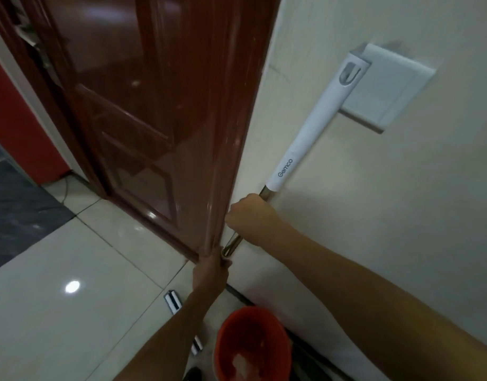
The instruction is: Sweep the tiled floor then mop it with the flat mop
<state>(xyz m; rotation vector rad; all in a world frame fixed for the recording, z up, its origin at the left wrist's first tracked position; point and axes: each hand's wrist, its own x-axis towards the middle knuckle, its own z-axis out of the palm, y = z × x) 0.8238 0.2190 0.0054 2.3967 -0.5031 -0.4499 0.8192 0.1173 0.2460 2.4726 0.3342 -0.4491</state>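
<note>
Standing nearest on the floor is one orange bucket. Beyond it, two hands grip one mop: left hand wrapped low on the pole, right hand closed higher. The white grip, marked "Gemco", leans against the wall beside one door.

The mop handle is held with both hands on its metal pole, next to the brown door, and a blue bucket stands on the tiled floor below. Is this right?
Not quite: the bucket is orange-red, not blue, as the head view shows. The rest holds: the left hand and the right hand both grip the metal pole of the mop handle, next to the brown door, with the bucket on the tiled floor below.
</note>
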